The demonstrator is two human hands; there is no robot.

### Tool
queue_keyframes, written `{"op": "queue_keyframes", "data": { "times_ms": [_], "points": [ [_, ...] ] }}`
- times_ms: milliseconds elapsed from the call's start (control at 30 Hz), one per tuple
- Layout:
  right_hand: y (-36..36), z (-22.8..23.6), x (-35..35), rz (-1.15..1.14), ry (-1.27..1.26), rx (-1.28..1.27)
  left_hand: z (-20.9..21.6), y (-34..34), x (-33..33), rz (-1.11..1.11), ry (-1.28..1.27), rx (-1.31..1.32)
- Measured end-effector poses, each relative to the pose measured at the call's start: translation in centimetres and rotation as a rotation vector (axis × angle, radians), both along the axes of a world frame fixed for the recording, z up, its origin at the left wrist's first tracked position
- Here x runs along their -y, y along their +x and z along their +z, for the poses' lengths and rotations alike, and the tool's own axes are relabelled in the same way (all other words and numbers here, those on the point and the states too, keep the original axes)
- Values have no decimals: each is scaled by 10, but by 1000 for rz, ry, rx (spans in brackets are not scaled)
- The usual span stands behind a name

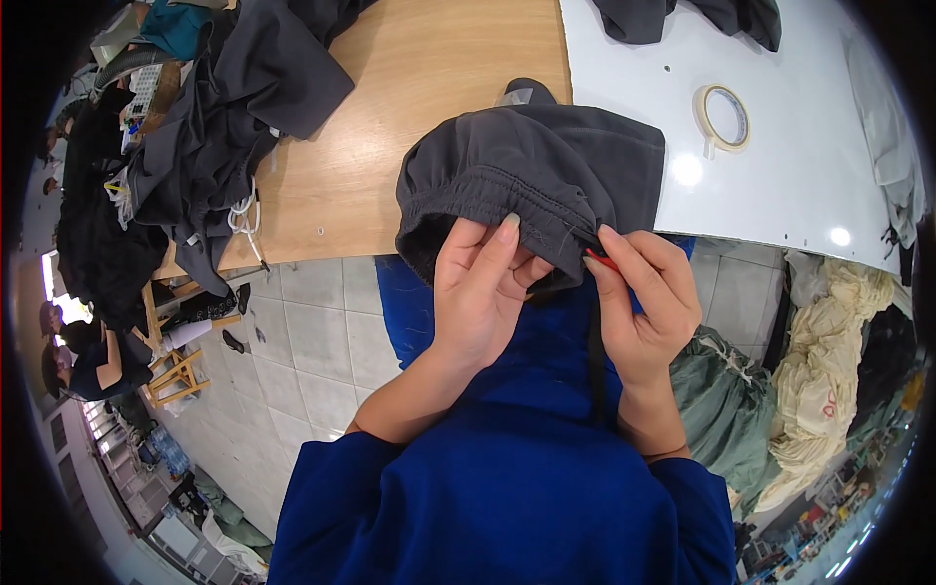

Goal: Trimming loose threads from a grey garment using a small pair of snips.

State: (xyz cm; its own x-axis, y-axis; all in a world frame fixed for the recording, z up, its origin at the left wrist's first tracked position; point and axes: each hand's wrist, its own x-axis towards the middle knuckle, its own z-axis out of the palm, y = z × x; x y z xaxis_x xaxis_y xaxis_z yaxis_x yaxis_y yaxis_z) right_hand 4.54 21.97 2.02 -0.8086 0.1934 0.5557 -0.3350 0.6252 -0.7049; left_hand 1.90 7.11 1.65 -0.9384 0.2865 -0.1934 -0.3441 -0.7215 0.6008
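A dark grey garment (531,156) with a gathered, elastic-looking edge lies over the front of the table, its opening hanging toward me. My left hand (483,288) pinches the gathered edge between thumb and fingers, palm turned up. Close by on the right, my right hand (645,302) grips a small tool with a red handle (602,259) between thumb and forefinger. Its dark tip touches the cloth beside the seam; the exact kind of tool is too small to make out. Part of the tool is hidden by my fingers.
Dark grey cloth pieces (263,78) are heaped on the wooden table (390,88) at the left. A tape roll (722,117) lies on the white tabletop (780,185). Cream cloth bundles (819,380) and a green sack (721,405) stand at the right. A person (93,361) is far left.
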Motion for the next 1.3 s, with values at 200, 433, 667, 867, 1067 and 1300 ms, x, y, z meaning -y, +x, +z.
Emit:
{"op": "queue_keyframes", "data": {
  "times_ms": [200,433,667,867,1067,1300],
  "points": [
    [3,10,0,12,-75,67,-1,1,-1,10,-37,-10],
    [2,8,0,14,-38,66,1,5,-6,17,-91,-91],
    [4,11,1,6,-21,47,-1,6,-4,6,-100,-111],
    [6,9,0,-16,22,29,0,7,-4,-9,-113,-105],
    [6,11,-2,-16,37,38,-1,7,-5,-12,-172,-97],
    [5,12,-1,-21,36,35,0,9,-5,-22,-127,-72]
  ]
}}
